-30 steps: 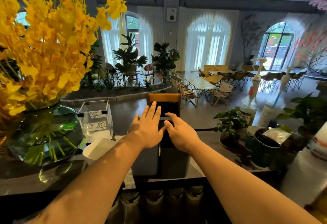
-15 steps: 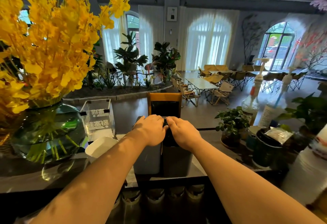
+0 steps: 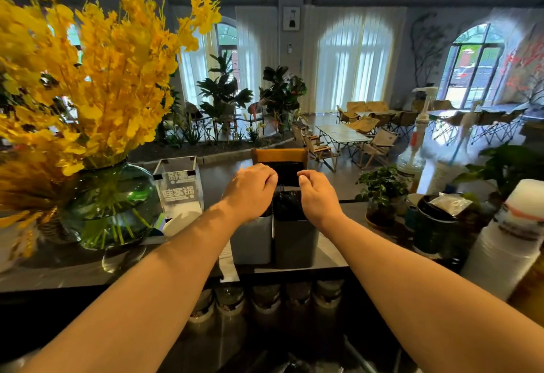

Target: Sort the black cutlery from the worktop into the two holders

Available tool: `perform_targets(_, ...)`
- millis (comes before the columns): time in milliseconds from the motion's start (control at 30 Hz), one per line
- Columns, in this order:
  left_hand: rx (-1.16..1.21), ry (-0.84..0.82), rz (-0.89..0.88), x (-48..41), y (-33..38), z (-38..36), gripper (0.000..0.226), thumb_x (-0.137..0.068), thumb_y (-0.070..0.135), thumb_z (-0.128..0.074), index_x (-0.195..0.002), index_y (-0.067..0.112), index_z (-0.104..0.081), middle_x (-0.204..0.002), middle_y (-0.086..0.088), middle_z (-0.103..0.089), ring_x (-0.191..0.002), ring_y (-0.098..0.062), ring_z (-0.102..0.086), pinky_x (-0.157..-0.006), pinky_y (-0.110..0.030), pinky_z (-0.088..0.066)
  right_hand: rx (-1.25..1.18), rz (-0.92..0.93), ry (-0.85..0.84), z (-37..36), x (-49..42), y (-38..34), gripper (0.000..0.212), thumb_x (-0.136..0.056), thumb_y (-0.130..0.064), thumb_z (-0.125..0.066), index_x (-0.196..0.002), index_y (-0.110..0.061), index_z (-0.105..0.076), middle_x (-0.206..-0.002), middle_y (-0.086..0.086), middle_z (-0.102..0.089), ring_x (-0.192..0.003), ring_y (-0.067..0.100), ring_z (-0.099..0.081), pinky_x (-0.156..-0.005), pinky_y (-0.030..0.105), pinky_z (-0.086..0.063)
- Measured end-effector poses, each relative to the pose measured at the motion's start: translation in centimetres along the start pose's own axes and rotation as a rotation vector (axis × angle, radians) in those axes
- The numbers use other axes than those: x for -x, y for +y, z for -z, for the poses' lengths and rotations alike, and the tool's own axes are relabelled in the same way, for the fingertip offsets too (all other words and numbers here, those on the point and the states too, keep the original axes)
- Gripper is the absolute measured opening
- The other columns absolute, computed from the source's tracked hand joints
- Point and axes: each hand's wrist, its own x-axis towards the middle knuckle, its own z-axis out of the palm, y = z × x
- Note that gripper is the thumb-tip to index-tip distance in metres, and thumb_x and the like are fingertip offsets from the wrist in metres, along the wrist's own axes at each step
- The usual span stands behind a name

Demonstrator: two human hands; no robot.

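Left hand [image 3: 250, 191] and right hand [image 3: 318, 197] over two holders [image 3: 295, 243] on the worktop [image 3: 73, 266]; fingers [image 3: 266, 176] curled, grip on black cutlery [image 3: 287, 204] unclear.

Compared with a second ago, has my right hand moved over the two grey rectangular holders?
Yes. The right hand has shifted right over the darker grey rectangular holder, away from the left hand, opening a gap between them.
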Motion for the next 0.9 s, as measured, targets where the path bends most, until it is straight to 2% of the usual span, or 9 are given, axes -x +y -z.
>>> perform_targets(100, 0.030, -0.047, 0.040, 1.9, 1.3, 0.3, 0.030, -0.107, 0.036, -0.046, -0.116, 0.019, -0.068, -0.119, -0.001, -0.066, -0.109, -0.024, -0.060, -0.095, -0.042, -0.051, -0.046, -0.051, 0.053, 0.3, 2.3, 0.1, 0.032, -0.109, -0.032, -0.045, -0.131, -0.020, -0.064, -0.129, 0.006, -0.061, -0.113, 0.022, -0.060, -0.098, 0.038, -0.049)
perform_targets(200, 0.034, -0.029, 0.046, 4.7, 3.0, 0.5, 0.038, -0.102, 0.044, -0.044, -0.119, 0.019, -0.068, -0.122, 0.000, -0.065, -0.112, -0.022, -0.060, -0.100, -0.044, -0.050, -0.072, -0.093, 0.083, 1.2, 5.5, -0.4, 0.027, -0.107, -0.032, -0.050, -0.127, -0.021, -0.065, -0.127, 0.007, -0.060, -0.111, 0.024, -0.061, -0.099, 0.043, -0.052)
perform_targets(367, 0.060, 0.018, 0.086, 10.4, 6.0, -0.2, 0.032, -0.105, 0.036, -0.053, -0.127, 0.016, -0.066, -0.130, -0.002, -0.061, -0.124, -0.022, -0.056, -0.108, -0.041, -0.047, -0.143, -0.208, 0.049, 2.2, 11.9, -0.3, 0.016, -0.104, -0.032, -0.055, -0.115, -0.025, -0.065, -0.122, 0.004, -0.062, -0.109, 0.022, -0.062, -0.098, 0.045, -0.053)
perform_targets(433, 0.112, 0.031, 0.128, 13.0, 7.1, -1.0, 0.032, -0.105, 0.035, -0.055, -0.129, 0.017, -0.066, -0.133, 0.000, -0.060, -0.127, -0.018, -0.054, -0.110, -0.037, -0.045, -0.181, -0.273, 0.036, 2.3, 14.6, 0.5, 0.015, -0.104, -0.030, -0.055, -0.112, -0.023, -0.066, -0.111, 0.003, -0.067, -0.101, 0.021, -0.064, -0.092, 0.044, -0.056)
perform_targets(533, 0.217, 0.050, 0.251, 17.1, 8.8, -2.6, 0.032, -0.104, 0.032, -0.058, -0.130, 0.016, -0.066, -0.133, -0.001, -0.060, -0.126, -0.017, -0.055, -0.110, -0.034, -0.045, -0.253, -0.383, 0.020, 2.5, 18.9, 2.0, 0.016, -0.104, -0.028, -0.055, -0.103, -0.019, -0.068, -0.092, 0.002, -0.070, -0.085, 0.018, -0.064, -0.075, 0.038, -0.053)
perform_targets(633, 0.245, 0.026, 0.317, 20.5, 9.2, -4.9, 0.030, -0.102, 0.031, -0.062, -0.128, 0.017, -0.067, -0.130, 0.000, -0.062, -0.122, -0.019, -0.058, -0.108, -0.039, -0.048, -0.341, -0.489, 0.002, 2.5, 22.5, 3.7, 0.018, -0.101, -0.030, -0.057, -0.093, -0.019, -0.070, -0.091, 0.009, -0.075, -0.077, 0.021, -0.066, -0.068, 0.042, -0.054)
perform_targets(700, 0.258, 0.008, 0.398, 22.1, 9.1, -5.8, 0.030, -0.101, 0.033, -0.063, -0.127, 0.019, -0.068, -0.130, 0.000, -0.063, -0.121, -0.021, -0.059, -0.106, -0.039, -0.049, -0.372, -0.542, -0.040, 2.7, 24.1, 4.5, 0.019, -0.101, -0.026, -0.054, -0.095, -0.018, -0.071, -0.095, 0.009, -0.075, -0.080, 0.022, -0.067, -0.071, 0.044, -0.057)
perform_targets(833, 0.234, -0.070, 0.536, 25.2, 8.2, -7.7, 0.032, -0.100, 0.034, -0.065, -0.127, 0.016, -0.068, -0.130, -0.005, -0.062, -0.119, -0.025, -0.061, -0.104, -0.038, -0.050, -0.387, -0.645, -0.126, 3.0, 27.1, 6.8, 0.022, -0.104, -0.018, -0.049, -0.104, -0.010, -0.070, -0.093, 0.007, -0.072, -0.077, 0.019, -0.063, -0.067, 0.035, -0.052)
perform_targets(900, 0.234, -0.128, 0.603, 27.2, 7.4, -8.8, 0.034, -0.100, 0.034, -0.065, -0.129, 0.015, -0.066, -0.130, -0.004, -0.060, -0.117, -0.025, -0.061, -0.099, -0.032, -0.049, -0.400, -0.719, -0.193, 2.7, 28.5, 8.5, 0.021, -0.105, -0.017, -0.051, -0.104, -0.006, -0.068, -0.091, 0.009, -0.068, -0.077, 0.021, -0.061, -0.068, 0.038, -0.054)
